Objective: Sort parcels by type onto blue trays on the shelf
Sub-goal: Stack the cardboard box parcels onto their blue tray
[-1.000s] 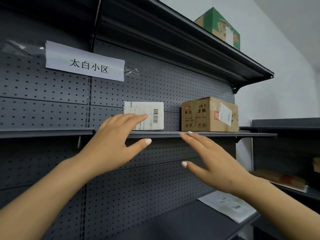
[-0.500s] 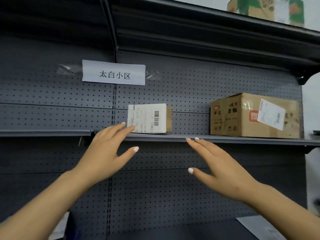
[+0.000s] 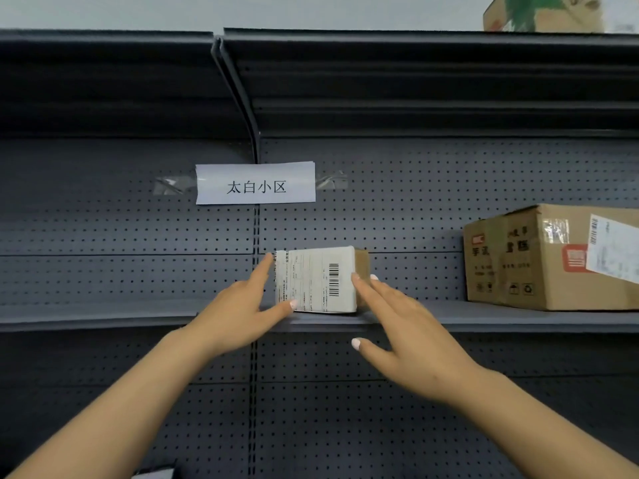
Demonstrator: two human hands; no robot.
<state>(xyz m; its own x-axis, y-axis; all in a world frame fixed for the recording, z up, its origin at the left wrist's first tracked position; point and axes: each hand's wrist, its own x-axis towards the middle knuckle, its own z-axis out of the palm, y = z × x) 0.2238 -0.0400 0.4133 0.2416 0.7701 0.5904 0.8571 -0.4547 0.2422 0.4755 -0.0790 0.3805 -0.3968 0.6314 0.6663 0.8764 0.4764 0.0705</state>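
Observation:
A small cardboard parcel point(image 3: 316, 280) with a white shipping label stands on the dark grey shelf board point(image 3: 484, 321) in the middle of the view. My left hand point(image 3: 242, 307) lies against its left side, fingers straight and thumb at its lower front corner. My right hand point(image 3: 401, 326) touches its right side with straight fingers. A larger brown carton point(image 3: 539, 257) with a label sits on the same board to the right. No blue tray is in view.
A paper sign point(image 3: 255, 183) is taped to the perforated back panel above the parcel. Another shelf board runs overhead, with a green and brown box point(image 3: 543, 12) on top at the right. The board's left stretch holds nothing.
Both hands have moved up and inward from below the shelf edge to the two sides of the small parcel. The view has swung so the shelf faces me squarely.

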